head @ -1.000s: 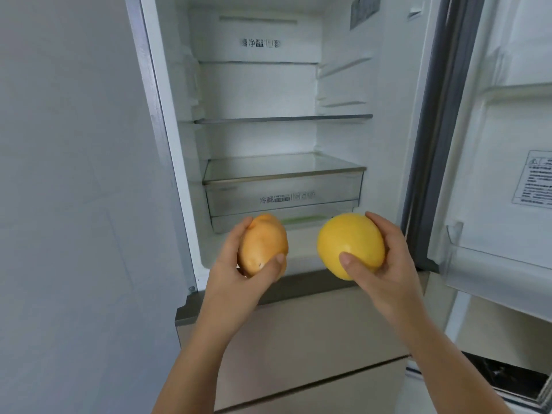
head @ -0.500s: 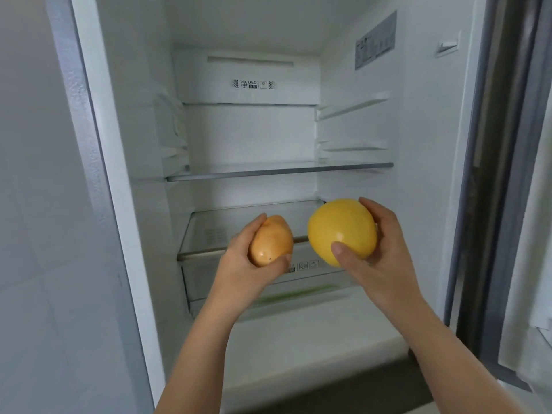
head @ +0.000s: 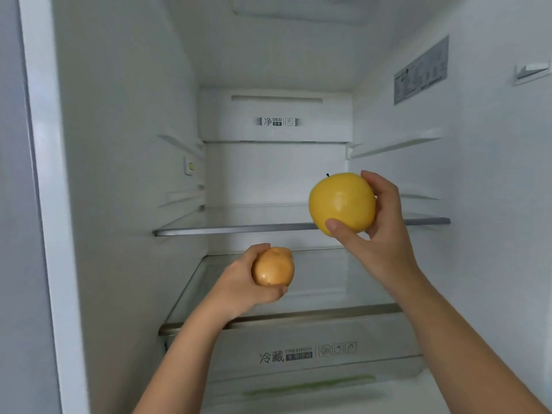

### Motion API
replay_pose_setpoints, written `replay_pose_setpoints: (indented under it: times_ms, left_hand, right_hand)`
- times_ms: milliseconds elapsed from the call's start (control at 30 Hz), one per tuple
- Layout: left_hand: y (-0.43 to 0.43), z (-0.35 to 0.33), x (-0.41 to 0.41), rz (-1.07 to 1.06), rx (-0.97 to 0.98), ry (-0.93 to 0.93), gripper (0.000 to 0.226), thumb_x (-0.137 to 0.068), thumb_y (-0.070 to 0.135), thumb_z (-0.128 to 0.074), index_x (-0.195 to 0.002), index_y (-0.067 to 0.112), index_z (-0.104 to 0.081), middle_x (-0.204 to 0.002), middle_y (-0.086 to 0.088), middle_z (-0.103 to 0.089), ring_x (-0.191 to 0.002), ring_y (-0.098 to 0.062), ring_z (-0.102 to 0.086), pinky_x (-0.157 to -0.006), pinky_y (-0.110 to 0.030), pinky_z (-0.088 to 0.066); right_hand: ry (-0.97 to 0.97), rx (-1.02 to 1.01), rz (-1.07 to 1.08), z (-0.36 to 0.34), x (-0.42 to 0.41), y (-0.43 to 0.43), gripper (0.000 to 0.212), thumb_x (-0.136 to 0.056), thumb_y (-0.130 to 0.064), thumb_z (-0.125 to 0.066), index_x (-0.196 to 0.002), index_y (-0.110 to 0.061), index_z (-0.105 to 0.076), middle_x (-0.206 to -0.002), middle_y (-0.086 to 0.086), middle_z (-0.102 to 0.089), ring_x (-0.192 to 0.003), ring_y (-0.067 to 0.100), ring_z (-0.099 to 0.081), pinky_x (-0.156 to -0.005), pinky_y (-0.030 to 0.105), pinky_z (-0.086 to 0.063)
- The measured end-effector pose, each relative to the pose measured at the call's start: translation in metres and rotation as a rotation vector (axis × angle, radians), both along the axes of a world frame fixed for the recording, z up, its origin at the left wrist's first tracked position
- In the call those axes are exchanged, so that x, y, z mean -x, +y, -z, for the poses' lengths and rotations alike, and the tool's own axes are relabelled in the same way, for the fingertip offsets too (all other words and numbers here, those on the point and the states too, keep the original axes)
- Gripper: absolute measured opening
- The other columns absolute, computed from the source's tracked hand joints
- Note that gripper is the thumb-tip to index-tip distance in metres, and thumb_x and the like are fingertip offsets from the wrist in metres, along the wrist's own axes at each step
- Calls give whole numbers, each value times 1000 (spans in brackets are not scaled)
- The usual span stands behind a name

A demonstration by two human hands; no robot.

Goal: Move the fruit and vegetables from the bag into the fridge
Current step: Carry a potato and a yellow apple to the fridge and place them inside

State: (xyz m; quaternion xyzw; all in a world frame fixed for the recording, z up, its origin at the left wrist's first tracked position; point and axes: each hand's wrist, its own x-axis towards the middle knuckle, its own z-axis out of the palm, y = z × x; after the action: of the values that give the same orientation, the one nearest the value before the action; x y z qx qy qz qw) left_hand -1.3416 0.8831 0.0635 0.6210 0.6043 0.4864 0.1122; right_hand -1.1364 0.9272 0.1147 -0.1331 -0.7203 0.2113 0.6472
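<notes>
I look into the open fridge (head: 119, 174). My left hand (head: 242, 283) grips a small brown-orange potato (head: 273, 265) just above the glass cover (head: 328, 282) of the crisper drawer. My right hand (head: 379, 231) holds a yellow apple (head: 342, 203) with a dark stem, raised at the level of the glass shelf (head: 233, 228), in front of its right half. Both fruits are off any surface. The bag is out of view.
The crisper drawer (head: 298, 354) with printed labels sits shut below the glass cover. Empty shelf rails (head: 394, 144) line both side walls higher up. A label sticker (head: 421, 71) is on the right wall. The fridge's left frame (head: 44, 204) borders a grey wall.
The view has closed in on the fridge interior. My right hand has lifted the apple up to the shelf level, and my left hand with the potato has reached further in over the drawer cover.
</notes>
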Motion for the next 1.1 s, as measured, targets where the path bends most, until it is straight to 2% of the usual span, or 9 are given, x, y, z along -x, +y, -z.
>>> replay_pose_setpoints:
  times_ms: [167, 233, 333, 367, 467, 567, 700, 900, 1100]
  left_hand:
    - [25, -5, 11, 33, 99, 55, 84, -50, 34, -73, -129, 33, -44, -116, 5, -54, -100, -11, -55, -85, -20, -44]
    - [32, -5, 14, 42, 134, 71, 83, -50, 32, -71, -129, 31, -44, -114, 7, -53, -101, -10, -54, -84, -16, -43]
    - [44, -7, 19, 88, 184, 83, 82, -52, 29, -71, -129, 30, -44, -113, 10, -52, -100, -8, -52, -75, -3, -41]
    - [47, -8, 20, 109, 206, 75, 82, -52, 27, -72, -129, 31, -44, -115, 9, -52, -101, -8, -53, -76, -4, -41]
    - [60, -14, 22, 158, 281, 81, 82, -56, 25, -77, -130, 33, -43, -123, 5, -51, -110, -12, -51, -92, -19, -43]
    - [70, -17, 25, 188, 344, 108, 86, -53, 29, -74, -132, 34, -41, -126, 6, -48, -115, -12, -49, -100, -27, -41]
    - [77, -12, 29, 231, 339, 29, 85, -54, 23, -72, -133, 34, -40, -126, 6, -49, -114, -10, -49, -97, -21, -41]
    - [80, -8, 30, 231, 295, -7, 80, -56, 24, -71, -129, 37, -43, -116, 12, -53, -102, -1, -53, -86, -11, -44]
    - [82, -7, 34, 181, 260, -24, 67, -56, 28, -70, -117, 42, -47, -120, 5, -53, -109, -10, -52, -84, -14, -46]
  right_hand:
    - [-144, 32, -5, -28, 8, 36, 75, -73, -16, -75, -133, -29, -32, -129, -10, -35, -115, 11, -43, -90, 22, -43]
    - [-220, 47, -29, -40, 9, 48, 74, -73, -14, -75, -132, -29, -33, -128, -9, -36, -111, 12, -45, -83, 16, -44]
    - [-366, 80, -37, -58, 14, 65, 73, -72, -14, -76, -129, -31, -34, -125, -7, -37, -106, 15, -47, -83, 23, -43]
    - [-409, 95, -44, -63, 16, 71, 72, -73, -14, -75, -128, -32, -34, -126, -7, -37, -106, 16, -47, -82, 24, -42]
    - [-505, 156, -94, -72, 26, 85, 69, -76, -13, -72, -130, -28, -32, -126, -5, -36, -107, 16, -44, -79, 20, -43]
    - [-593, 227, -131, -72, 33, 99, 68, -78, -14, -70, -131, -27, -30, -126, 0, -38, -113, 20, -44, -91, 32, -43]
    - [-614, 285, -120, -70, 29, 105, 68, -79, -19, -69, -132, -28, -27, -126, 1, -38, -113, 21, -44, -98, 35, -39]
    - [-563, 326, -57, -71, 23, 105, 73, -75, -11, -73, -130, -25, -27, -121, 1, -35, -106, 21, -45, -87, 31, -41]
    - [-603, 387, -70, -70, 21, 102, 85, -73, -6, -74, -137, -28, -22, -121, 5, -37, -107, 25, -48, -86, 36, -49]
